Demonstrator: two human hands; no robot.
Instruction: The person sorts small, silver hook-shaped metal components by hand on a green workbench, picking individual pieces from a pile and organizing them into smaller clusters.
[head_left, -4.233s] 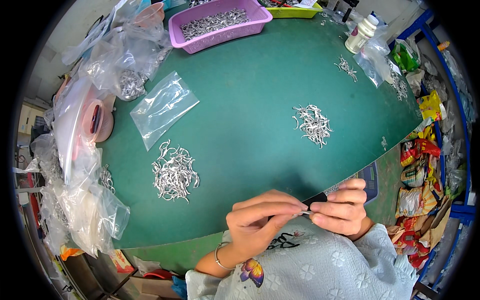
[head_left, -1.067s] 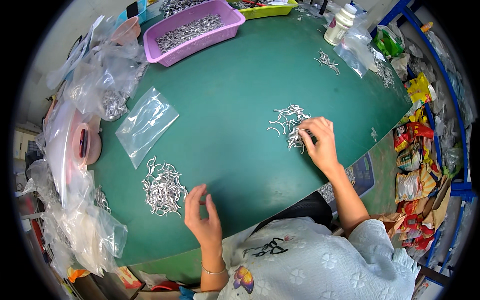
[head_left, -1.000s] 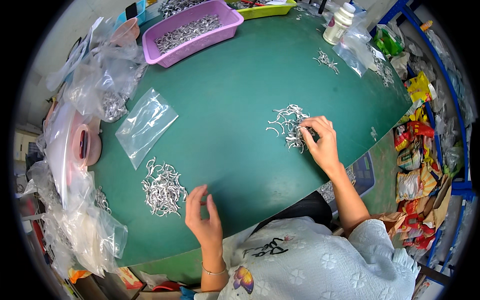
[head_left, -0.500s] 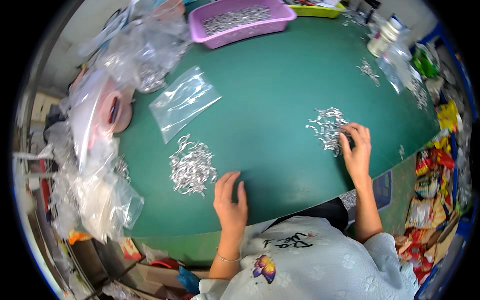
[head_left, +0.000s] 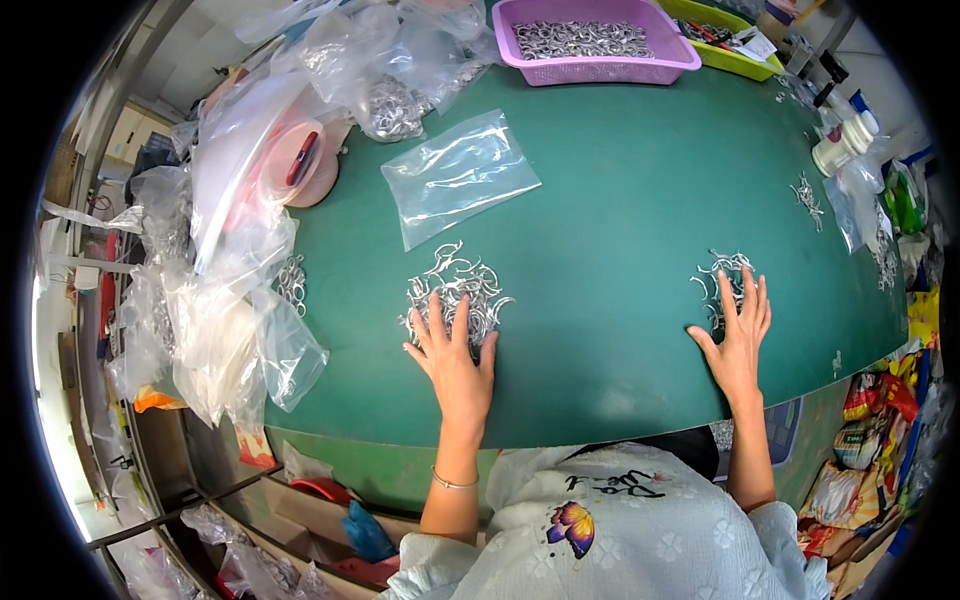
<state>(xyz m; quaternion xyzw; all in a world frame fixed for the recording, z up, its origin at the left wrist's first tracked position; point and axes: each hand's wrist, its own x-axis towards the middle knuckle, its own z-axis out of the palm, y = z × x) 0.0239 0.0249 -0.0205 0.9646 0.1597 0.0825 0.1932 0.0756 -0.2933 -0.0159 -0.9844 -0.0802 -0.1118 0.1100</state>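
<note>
- Left pile (head_left: 455,290) of small silvery metal hooks sits on the green surface (head_left: 610,230), near centre-left, and the left hand (head_left: 452,355) lies flat with its fingers spread, fingertips resting on the pile's near edge.
- Right pile (head_left: 722,280), smaller and looser, lies well to the right; the right hand (head_left: 738,335) is also flat and splayed, fingertips touching its near side.
- Both hands are empty and spread wide, well apart from each other, gripping nothing.
- To work these piles well, I'd judge: keep the palms low and the fingers wide, and drag gently, because the hooks look tangled and a fast pull could scatter strays across the surface.
- Lifting only a few pieces at a time should stop a clump coming up together.
- Just beyond the left pile lies a clear plastic bag (head_left: 460,175), flat and seemingly empty.
- Far centre, a purple basket (head_left: 600,65) holds more of the same silvery pieces; a yellow-green tray (head_left: 735,55) sits just to its right.
- Far right, a white bottle (head_left: 840,145) stands near a small scatter of hooks (head_left: 808,192).
- The left edge is crowded with crumpled clear bags (head_left: 230,300), some holding metal parts, and a pink round tub (head_left: 300,165) among them.
</note>
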